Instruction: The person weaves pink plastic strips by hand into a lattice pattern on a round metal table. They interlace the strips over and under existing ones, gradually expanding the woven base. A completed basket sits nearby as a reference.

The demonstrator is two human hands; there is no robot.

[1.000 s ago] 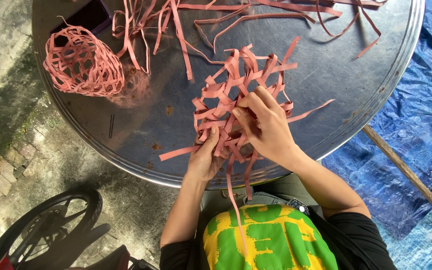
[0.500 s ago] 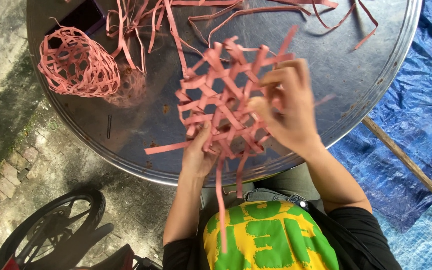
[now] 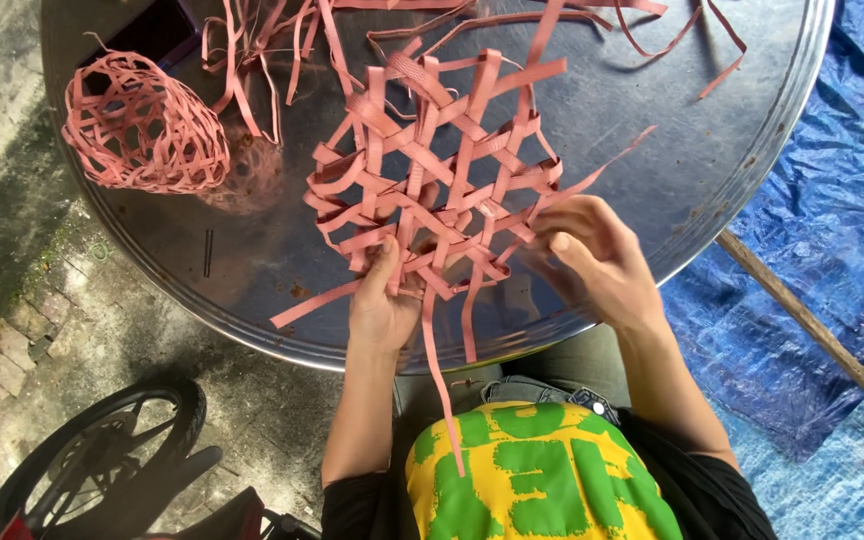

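Outdoors, round metal table (image 3: 712,150). Our left hand (image 3: 380,305) pinches pink strip lattice (image 3: 432,180) at near edge; right hand (image 3: 592,255) fingers curl on strips. Loose ends may slip, weave unravels.

woven mat (image 3: 432,180) on table (image 3: 712,170), basket (image 3: 142,125) left

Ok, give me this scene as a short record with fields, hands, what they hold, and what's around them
Left hand: grips the near edge of the woven pink strip lattice, thumb on top
Right hand: fingers pinch the lattice's right edge
Lattice: open weave, held over the round metal table, loose ends hanging down
Finished pink basket: on the table, far left
Loose pink strips: far side of the table
Blue tarp: ground at right
Wheel: lower left
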